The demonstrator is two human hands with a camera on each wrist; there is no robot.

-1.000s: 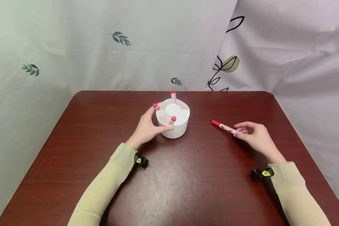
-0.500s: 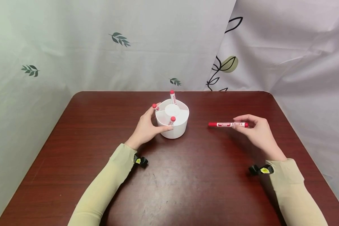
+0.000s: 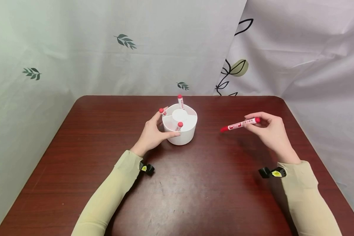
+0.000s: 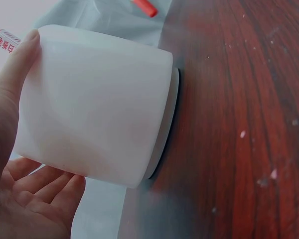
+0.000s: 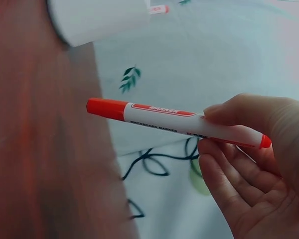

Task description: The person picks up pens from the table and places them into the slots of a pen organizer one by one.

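Observation:
A round white pen holder (image 3: pixel 184 136) with inner dividers stands on the table. Three red-and-white markers lean in it: one at the back (image 3: pixel 181 102), one at the left (image 3: pixel 163 111), one at the front (image 3: pixel 179 126). My left hand (image 3: pixel 153 132) grips the holder from its left side, thumb near the front rim and fingers round the far side. To the right, my right hand (image 3: pixel 268 131) pinches a whiteboard marker (image 5: pixel 164 118) between thumb and fingers, its red cap pointing left and tilted down over the table, the tail end higher.
The dark reddish wooden table (image 3: pixel 177 196) ends at a pale curtain (image 3: pixel 147 49) with leaf prints behind it. Black wrist cameras sit at the left cuff (image 3: pixel 128 162) and right cuff (image 3: pixel 298 173).
My right hand has lifted the marker and turned it, so its capped end now dips and its tail rises. The left hand and the pen holder stay in place.

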